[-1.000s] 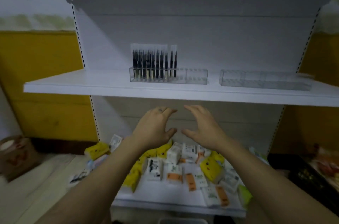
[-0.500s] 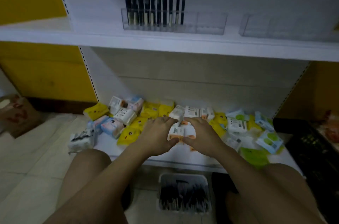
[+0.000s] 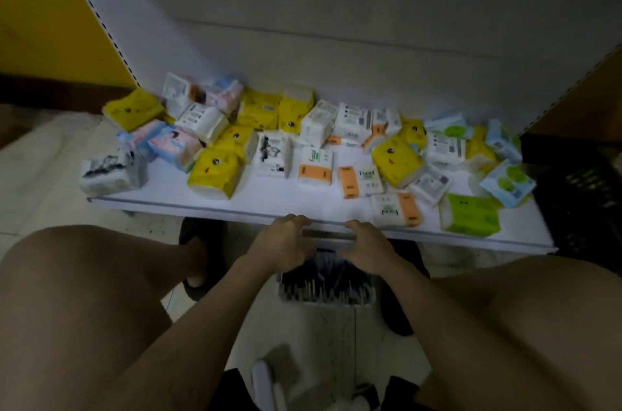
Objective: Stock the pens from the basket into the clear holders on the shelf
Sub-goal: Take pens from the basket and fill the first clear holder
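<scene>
Head view: a person crouches over the floor [image 3: 50, 168], bare knees spread wide to either side.
Basket: the small white basket [image 3: 323, 303] stands on the floor between the knees, its far end just under the front edge of the low shelf.
Pens: dark pens [image 3: 323, 281] lie packed together inside the basket; motion blur hides any detail.
Left: the left hand [image 3: 286, 244] hangs over the basket's far left corner, knuckles up, fingers bent downward.
Right: the right hand [image 3: 367, 250] hangs over the far right corner, close beside the left, fingers likewise bent down.
Grip: the fingertips of both hands are hidden behind the knuckles and blurred, so I cannot tell whether either grip is clamped on a pen or holds nothing.
Shelf: the low shelf [image 3: 235, 207] is white and carries scattered tissue packs [image 3: 215, 175] in yellow, white-and-orange, green and pale blue.
Side: a black crate [image 3: 579, 195] sits just right of the shelf.
</scene>
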